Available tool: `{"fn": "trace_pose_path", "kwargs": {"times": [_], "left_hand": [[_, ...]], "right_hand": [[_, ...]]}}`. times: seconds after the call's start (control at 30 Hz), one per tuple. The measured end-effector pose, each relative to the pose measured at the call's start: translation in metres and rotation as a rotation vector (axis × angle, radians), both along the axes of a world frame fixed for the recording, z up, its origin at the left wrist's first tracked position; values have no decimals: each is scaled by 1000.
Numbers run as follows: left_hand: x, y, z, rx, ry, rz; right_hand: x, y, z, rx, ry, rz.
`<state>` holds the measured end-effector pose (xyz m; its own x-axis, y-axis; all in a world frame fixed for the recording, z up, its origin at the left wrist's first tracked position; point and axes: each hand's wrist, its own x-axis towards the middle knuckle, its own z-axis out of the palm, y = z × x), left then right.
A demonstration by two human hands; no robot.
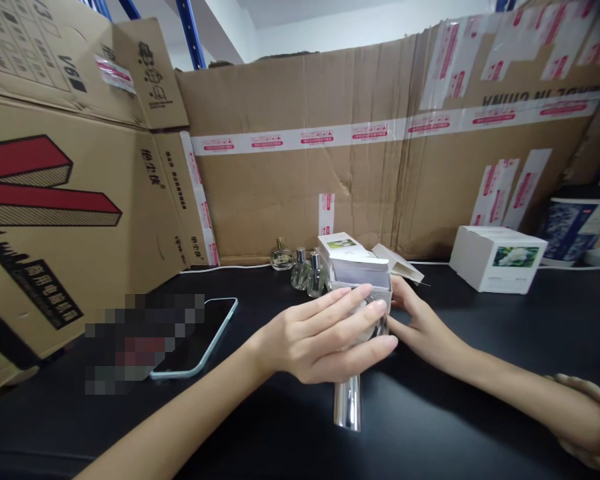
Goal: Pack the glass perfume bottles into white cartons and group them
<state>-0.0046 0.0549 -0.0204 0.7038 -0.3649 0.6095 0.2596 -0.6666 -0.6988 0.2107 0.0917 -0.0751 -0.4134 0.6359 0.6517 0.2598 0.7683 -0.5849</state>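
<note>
My left hand point(325, 337) is closed over a clear glass bottle point(379, 325) at the near, open end of a white box point(361, 270). A shiny silver cap point(347, 405) sticks out toward me below the palm and seems to belong to this bottle, though the fingers hide where they join. How far the bottle reaches into the box is hidden. My right hand point(414, 319) grips the box from its right side, its thumb near the opening and its other fingers behind. The box's flap stands raised above the left fingertips.
Small glass bottles point(315, 275) with silver caps and a gold-topped bottle point(281, 256) stand left of the box. Farther right is a closed white box point(498, 260). A phone point(195, 339) lies at left. Cardboard walls point(300, 180) enclose the black table point(430, 427); a patterned tub point(577, 227) stands far right.
</note>
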Motion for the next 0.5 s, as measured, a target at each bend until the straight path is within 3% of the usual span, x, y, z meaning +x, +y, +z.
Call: {"fn": "trace_pose_path", "kwargs": {"times": [0.17,0.33,0.5], "left_hand": [[-2,-1,-8,-371,-199,-49],[-4,-5,-6,-401,-397,6],[2,-7,-7,-450,-416,14]], "right_hand": [[0,-4,2,11,-96,45],[0,-11,0,42,-165,82],[-1,-17,-1,47,-216,79]]}}
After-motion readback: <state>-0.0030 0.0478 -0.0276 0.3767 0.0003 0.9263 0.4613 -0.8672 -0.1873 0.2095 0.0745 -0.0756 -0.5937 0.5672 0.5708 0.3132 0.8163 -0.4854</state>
